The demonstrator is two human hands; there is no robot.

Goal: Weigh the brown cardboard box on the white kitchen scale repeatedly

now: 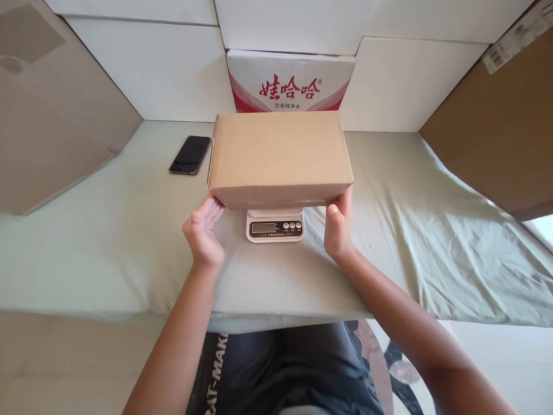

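A plain brown cardboard box is over a white digital kitchen scale, covering its platform. Only the scale's front, with a small display and several buttons, shows below the box; the display looks blank. My left hand supports the box's lower left corner, its fingers reaching underneath. At the lower right corner my right hand holds it the same way, thumb up along the front. Whether the box rests on the scale or is just above it, I cannot tell.
A black phone lies left of the box on the green cloth. Behind stands a white and red printed carton against white panels. Large cardboard boxes flank the table at left and right.
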